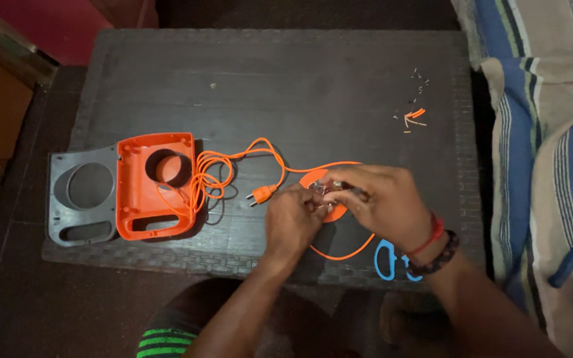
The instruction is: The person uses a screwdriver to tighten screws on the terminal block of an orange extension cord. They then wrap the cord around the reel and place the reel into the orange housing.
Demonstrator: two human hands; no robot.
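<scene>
Orange cord [233, 166] runs to a small part [331, 192] that both hands pinch. Left hand [293, 219] and right hand [382, 202] curl closed on it, seemingly metal. 2 housings [140, 192] lie left.

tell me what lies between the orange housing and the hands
In the head view, coiled orange cord and its plug lie between the orange housing and the left hand.

One dark table [339, 86], two hands at work, left hand [293, 219], right hand [382, 199], one orange casing [142, 192], one grey panel [82, 195], one orange cord [233, 166], one plug [262, 194], one pair of blue-handled scissors [387, 260]
</scene>
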